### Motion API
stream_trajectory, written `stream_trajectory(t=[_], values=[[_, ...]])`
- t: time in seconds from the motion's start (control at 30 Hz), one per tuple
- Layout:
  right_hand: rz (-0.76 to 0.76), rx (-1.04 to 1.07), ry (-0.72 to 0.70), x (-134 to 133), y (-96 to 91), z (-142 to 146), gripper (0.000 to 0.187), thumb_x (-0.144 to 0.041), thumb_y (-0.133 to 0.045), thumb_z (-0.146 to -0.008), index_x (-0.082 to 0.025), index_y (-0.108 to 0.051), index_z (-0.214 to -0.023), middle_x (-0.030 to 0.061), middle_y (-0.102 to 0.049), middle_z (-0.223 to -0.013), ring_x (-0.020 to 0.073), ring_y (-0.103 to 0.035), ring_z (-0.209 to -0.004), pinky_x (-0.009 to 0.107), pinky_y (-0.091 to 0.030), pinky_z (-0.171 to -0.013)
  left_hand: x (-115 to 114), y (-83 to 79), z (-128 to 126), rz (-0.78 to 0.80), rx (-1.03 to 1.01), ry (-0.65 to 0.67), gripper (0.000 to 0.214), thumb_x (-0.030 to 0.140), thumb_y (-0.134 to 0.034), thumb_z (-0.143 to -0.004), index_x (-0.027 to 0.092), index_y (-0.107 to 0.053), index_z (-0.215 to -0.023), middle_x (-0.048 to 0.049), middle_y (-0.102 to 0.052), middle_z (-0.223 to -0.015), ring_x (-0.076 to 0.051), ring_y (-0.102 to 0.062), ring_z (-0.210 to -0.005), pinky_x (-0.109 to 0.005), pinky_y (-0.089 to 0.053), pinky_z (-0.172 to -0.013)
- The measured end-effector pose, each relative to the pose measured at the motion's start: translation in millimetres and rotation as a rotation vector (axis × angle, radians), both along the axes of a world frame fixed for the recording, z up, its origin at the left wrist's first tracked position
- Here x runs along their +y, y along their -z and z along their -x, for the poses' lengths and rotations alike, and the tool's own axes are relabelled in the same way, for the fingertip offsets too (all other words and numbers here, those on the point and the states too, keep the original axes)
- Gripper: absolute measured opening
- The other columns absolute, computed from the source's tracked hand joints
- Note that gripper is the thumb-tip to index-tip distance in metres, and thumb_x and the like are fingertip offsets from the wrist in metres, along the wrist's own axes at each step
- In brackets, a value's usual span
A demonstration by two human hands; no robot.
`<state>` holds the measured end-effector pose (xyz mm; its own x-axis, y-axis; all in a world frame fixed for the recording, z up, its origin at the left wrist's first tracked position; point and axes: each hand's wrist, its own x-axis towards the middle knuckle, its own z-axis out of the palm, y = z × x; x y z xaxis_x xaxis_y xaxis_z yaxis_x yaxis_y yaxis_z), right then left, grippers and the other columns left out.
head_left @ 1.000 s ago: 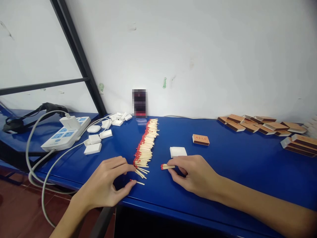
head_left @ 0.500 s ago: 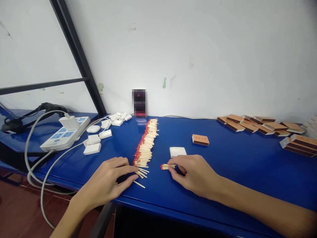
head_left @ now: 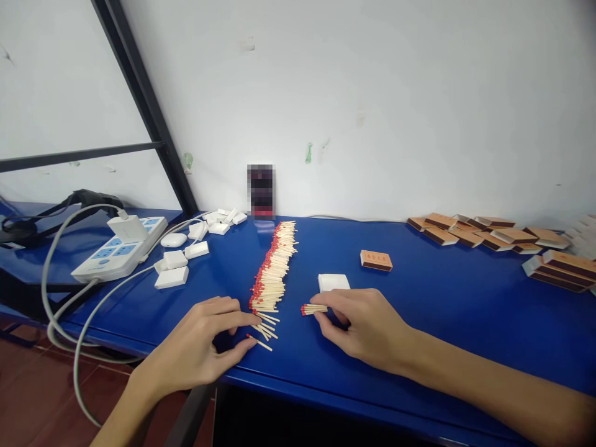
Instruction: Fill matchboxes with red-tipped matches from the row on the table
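A long row of red-tipped matches runs from the wall side of the blue table toward me. At its near end, my left hand has thumb and index finger apart. The index fingertip touches a few loose matches, and the thumb tip is at a single match lying apart from them. Between thumb and index finger, my right hand pinches a small bundle of matches, red heads pointing left. Just behind that hand lies a white matchbox tray, partly covered by the fingers.
An orange matchbox lies behind my right hand. Several matchbox sleeves are heaped at the back right, with stacked ones nearer. On the left are white trays, a power strip and looping cables.
My left thumb and index finger have spread slightly, and the head of the single match now shows by the thumb. My right hand still pinches its bundle, almost unmoved.
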<state>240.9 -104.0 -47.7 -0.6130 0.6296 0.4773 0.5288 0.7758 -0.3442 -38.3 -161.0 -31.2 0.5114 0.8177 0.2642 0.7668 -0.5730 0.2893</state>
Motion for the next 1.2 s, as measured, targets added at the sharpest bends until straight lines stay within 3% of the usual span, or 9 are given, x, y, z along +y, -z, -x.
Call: stream_trajectory(t=[0.13, 0.33, 0.57, 0.83, 0.97, 1.2], values=[[-0.079, -0.037, -0.135, -11.9, -1.1, 18.6, 0.022, -0.019, -0.05, -0.089, -0.019, -0.07, -0.097, 0.0014, -0.068, -0.071, 0.0125, -0.057, -0.059, 0.025, -0.039, -0.058, -0.2, 1.3, 1.1, -0.003, -0.003, -0.036, 0.025, 0.031, -0.059, -0.091, 0.025, -0.064, -0.114, 0.0021, -0.055, -0.073, -0.011, -0.055, -0.069, -0.021, -0.044, -0.064], [-0.146, -0.193, -0.246, -21.0, -2.3, 49.3, 0.019, -0.023, -0.049, -0.091, -0.02, -0.067, -0.094, -0.0013, -0.064, -0.071, 0.013, -0.053, -0.056, 0.027, -0.036, -0.056, 0.4, 4.2, 4.4, 0.01, -0.037, -0.056, 0.018, 0.031, -0.059, -0.09, 0.023, -0.061, -0.106, 0.0029, -0.054, -0.074, -0.011, -0.052, -0.068, -0.023, -0.042, -0.064], [-0.154, -0.238, -0.233, -17.9, -0.9, 46.6, 0.021, -0.022, -0.048, -0.091, -0.019, -0.065, -0.079, -0.0013, -0.06, -0.068, 0.0118, -0.048, -0.055, 0.028, -0.034, -0.056, -0.5, 4.6, 4.5, 0.031, -0.027, -0.064, 0.012, 0.033, -0.058, -0.091, 0.022, -0.062, -0.095, 0.0031, -0.053, -0.073, -0.011, -0.051, -0.067, -0.024, -0.039, -0.063], [-0.048, -0.158, -0.183, -18.3, 2.4, 50.1, 0.022, -0.021, -0.048, -0.09, -0.019, -0.069, -0.096, -0.0001, -0.064, -0.071, 0.013, -0.055, -0.06, 0.027, -0.034, -0.057, 0.4, 2.3, 2.4, 0.073, -0.052, -0.027, 0.009, 0.029, -0.057, -0.091, 0.023, -0.064, -0.09, 0.0035, -0.055, -0.073, -0.01, -0.051, -0.068, -0.022, -0.039, -0.065], [-0.068, -0.186, -0.214, -17.1, 1.7, 49.0, 0.024, -0.024, -0.047, -0.092, -0.022, -0.067, -0.106, -0.0019, -0.062, -0.072, 0.0128, -0.052, -0.059, 0.028, -0.032, -0.057, 1.7, 1.6, 2.2, 0.082, -0.068, -0.009, 0.011, 0.028, -0.056, -0.092, 0.023, -0.064, -0.086, 0.0036, -0.054, -0.072, -0.01, -0.05, -0.068, -0.022, -0.038, -0.065], [-0.088, -0.256, -0.268, -16.2, -1.0, 45.8, 0.022, -0.025, -0.046, -0.094, -0.023, -0.068, -0.098, -0.0021, -0.059, -0.072, 0.012, -0.047, -0.057, 0.028, -0.029, -0.056, 2.3, 2.4, 3.0, 0.117, -0.085, 0.006, 0.014, 0.029, -0.055, -0.094, 0.022, -0.064, -0.086, 0.0032, -0.054, -0.071, -0.01, -0.05, -0.068, -0.023, -0.037, -0.063]])
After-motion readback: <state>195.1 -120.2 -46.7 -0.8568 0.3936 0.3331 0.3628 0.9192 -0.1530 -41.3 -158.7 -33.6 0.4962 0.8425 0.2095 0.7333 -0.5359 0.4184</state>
